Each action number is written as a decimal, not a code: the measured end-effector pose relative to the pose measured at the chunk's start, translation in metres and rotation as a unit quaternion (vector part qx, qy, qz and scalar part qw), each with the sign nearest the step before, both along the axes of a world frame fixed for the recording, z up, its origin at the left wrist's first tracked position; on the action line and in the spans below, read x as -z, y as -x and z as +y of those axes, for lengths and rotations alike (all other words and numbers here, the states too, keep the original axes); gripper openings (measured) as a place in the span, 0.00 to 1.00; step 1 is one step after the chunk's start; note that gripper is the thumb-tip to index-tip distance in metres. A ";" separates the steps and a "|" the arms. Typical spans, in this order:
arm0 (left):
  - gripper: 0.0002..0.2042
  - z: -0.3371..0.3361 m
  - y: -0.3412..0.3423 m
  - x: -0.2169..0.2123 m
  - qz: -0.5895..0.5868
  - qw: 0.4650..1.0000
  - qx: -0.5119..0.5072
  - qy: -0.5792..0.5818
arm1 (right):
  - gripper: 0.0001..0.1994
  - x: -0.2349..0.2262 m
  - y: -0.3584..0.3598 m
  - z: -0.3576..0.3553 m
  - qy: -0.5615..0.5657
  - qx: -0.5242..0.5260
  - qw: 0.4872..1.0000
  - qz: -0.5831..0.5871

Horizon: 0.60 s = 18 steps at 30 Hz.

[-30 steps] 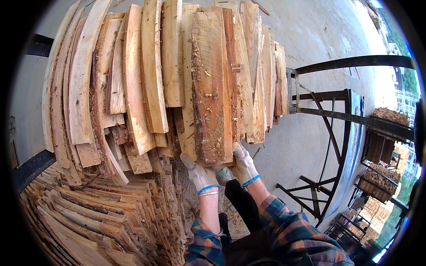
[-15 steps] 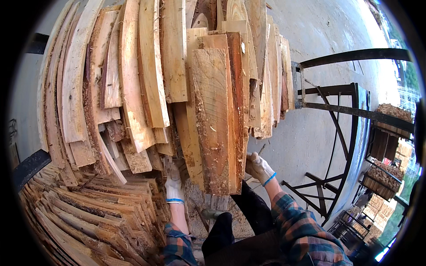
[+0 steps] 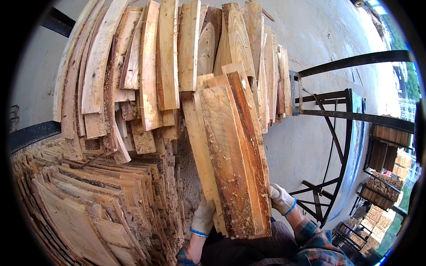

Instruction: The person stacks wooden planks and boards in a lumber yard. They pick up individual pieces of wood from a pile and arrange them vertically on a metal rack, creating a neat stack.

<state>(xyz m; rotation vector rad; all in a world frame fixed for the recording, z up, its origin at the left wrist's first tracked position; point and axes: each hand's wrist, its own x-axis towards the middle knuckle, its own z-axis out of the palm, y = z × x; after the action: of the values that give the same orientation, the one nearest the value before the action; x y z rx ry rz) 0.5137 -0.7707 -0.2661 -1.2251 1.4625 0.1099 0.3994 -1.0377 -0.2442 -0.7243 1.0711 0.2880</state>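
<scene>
Drawn nearer since half a second ago, the bundle of rough boards [image 3: 235,164] has swung askew, its near end now to the right and its far end to the left. Both hands have come nearer with it. On its left edge, close to the near end, the white-gloved left hand [image 3: 203,217] grips the wood, palm side in, its fingers mostly hidden behind the boards. Across from it, the right hand [image 3: 282,199], gloved likewise, holds the right edge, fingers bent and only partly spread; how far they wrap underneath I cannot tell. So the boards sit clasped between the two. Their far end overlaps the near edge of the long row of boards [image 3: 167,57]; whether it rests there is unclear. Near left stands another stack of boards [image 3: 84,195], and to the right a black metal frame [image 3: 347,146] over the grey floor [image 3: 317,33].
</scene>
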 end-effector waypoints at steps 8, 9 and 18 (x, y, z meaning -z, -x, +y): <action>0.36 -0.046 -0.061 -0.024 -0.520 0.372 0.692 -0.337 | 0.36 0.008 -0.061 0.007 -0.018 0.078 0.997 -0.019; 0.37 -0.038 -0.049 -0.025 -0.531 0.347 0.688 -0.353 | 0.37 -0.003 -0.062 0.008 -0.008 0.071 0.997 -0.014; 0.46 0.004 0.003 -0.134 -0.629 0.283 0.553 -0.468 | 0.46 -0.134 -0.014 0.052 -0.012 0.041 0.987 -0.157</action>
<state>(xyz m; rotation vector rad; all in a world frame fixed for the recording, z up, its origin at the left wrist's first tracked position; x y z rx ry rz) 0.5112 -0.7672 -0.1322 0.9295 0.1734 -0.7262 0.4132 -0.9852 -0.1104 -0.6769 0.7934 0.1102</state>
